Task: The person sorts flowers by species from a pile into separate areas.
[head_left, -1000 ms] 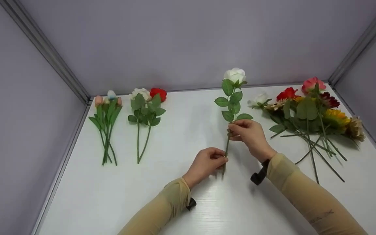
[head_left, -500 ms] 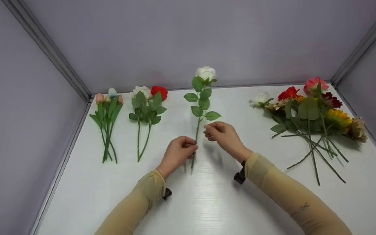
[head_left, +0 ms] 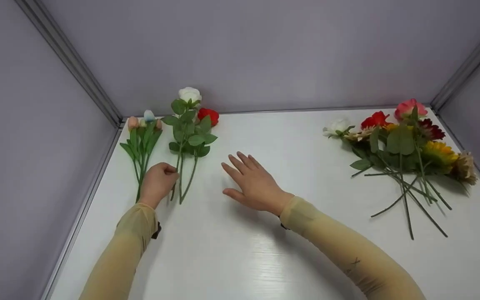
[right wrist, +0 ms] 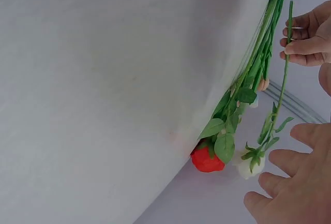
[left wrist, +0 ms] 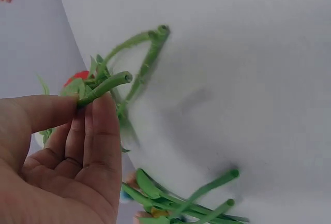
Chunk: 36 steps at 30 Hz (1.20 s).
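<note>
A white rose (head_left: 190, 95) on a leafy green stem is pinched between the thumb and fingers of my left hand (head_left: 158, 183). The left wrist view shows the cut stem end (left wrist: 111, 85) sticking out past the fingertips. In the head view this rose overlaps a red rose (head_left: 208, 117) lying on the table; the right wrist view shows the held stem above the table. My right hand (head_left: 256, 183) is spread with straight fingers over the middle of the table, holding nothing. Just left of the held rose lies a bunch of tulips (head_left: 142, 143), its lower stems partly behind my left hand.
A mixed pile of flowers lies at the right, with a pink flower (head_left: 410, 109), a yellow sunflower (head_left: 439, 154) and another white rose (head_left: 338, 126); its stems point toward the front. Grey panels (head_left: 265, 54) enclose the white table (head_left: 306, 258) at the back and sides.
The right hand has let go of the stem and spread its fingers. The left hand has carried the white rose leftward, from mid-table to above the red rose.
</note>
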{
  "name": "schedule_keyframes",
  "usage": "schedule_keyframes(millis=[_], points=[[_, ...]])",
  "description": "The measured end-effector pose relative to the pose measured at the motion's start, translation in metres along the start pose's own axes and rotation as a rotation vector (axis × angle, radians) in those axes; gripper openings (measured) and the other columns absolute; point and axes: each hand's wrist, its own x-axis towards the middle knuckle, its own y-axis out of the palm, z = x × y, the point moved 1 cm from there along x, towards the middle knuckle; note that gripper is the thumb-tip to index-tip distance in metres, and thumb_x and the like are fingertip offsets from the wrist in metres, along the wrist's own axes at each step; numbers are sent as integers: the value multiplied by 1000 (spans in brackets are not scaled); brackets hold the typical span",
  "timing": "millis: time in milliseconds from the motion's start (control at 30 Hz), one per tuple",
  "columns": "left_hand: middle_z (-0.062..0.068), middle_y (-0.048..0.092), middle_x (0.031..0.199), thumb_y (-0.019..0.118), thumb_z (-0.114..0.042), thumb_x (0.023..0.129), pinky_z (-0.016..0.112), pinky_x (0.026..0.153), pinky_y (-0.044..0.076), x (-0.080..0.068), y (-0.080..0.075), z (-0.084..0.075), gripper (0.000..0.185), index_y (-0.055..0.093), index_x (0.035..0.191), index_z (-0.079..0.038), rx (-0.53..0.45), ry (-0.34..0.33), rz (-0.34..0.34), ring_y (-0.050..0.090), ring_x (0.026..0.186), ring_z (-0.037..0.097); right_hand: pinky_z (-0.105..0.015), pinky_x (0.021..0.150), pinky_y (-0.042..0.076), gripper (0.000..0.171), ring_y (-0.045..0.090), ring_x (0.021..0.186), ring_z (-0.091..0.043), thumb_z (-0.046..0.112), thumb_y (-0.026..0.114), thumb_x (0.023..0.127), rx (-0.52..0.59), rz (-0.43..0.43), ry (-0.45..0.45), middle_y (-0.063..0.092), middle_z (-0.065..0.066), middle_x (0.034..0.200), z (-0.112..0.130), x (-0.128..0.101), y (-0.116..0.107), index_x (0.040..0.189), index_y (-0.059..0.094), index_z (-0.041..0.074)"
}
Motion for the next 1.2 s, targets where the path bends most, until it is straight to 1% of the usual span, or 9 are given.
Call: schedule_keyframes(millis=[167,400,567,767,867,933,1000,1100,1200], points=[[17,69,109,59,-16,100,38,74,53,5,4,9,28,68,121,1,23,-25,37,64,87,25,-43,126,6,73,10,156,-29,59,39,106,5,29,-32,22,-11,169,9,3,7,164,26,17],[19,69,113,62,-14,100,45,83,53,8,13,11,25,70,117,2,103,-7,53,64,95,31,-43,126,6,72,9,156,-30,58,40,107,16,84,5,22,-11,168,3,-3,15,164,26,17],[19,68,118,62,-15,101,45,86,52,9,16,12,27,68,120,2,76,-27,75,63,102,32,-45,126,8,72,9,156,-32,58,40,106,18,108,33,23,-12,168,-5,-6,19,164,26,17],[18,67,116,65,-22,101,41,80,53,7,14,13,32,67,122,2,30,-41,87,63,94,27,-44,126,7,73,8,156,-31,59,40,106,26,139,74,21,-11,168,-13,-9,20,164,26,17],[19,65,118,65,-27,101,42,81,51,7,11,12,39,64,126,3,51,-30,72,61,95,28,-45,126,7,72,9,156,-31,58,40,107,27,145,93,21,-11,168,-20,-11,19,164,26,17],[22,61,124,64,-29,101,46,86,51,7,10,9,45,61,132,4,73,-3,50,60,101,32,-45,126,7,71,9,156,-32,57,40,107,28,144,111,22,-12,168,-27,-14,18,163,28,16],[24,55,132,64,-31,102,51,93,50,7,12,4,50,57,138,3,102,43,10,58,112,37,-46,125,8,70,11,156,-33,56,41,107,36,136,135,23,-14,167,-35,-18,15,163,29,14],[26,45,143,65,-32,101,55,104,44,6,21,-8,57,50,147,0,146,163,-50,47,129,43,-48,124,16,67,21,153,-36,52,44,108,51,76,180,33,-17,163,-54,-25,10,159,37,10],[23,40,150,67,-31,101,55,112,37,3,41,-24,62,46,152,-3,205,315,-77,37,140,42,-50,118,31,59,41,142,-38,45,50,108,97,-32,252,51,-18,150,-78,-35,3,151,49,5]])
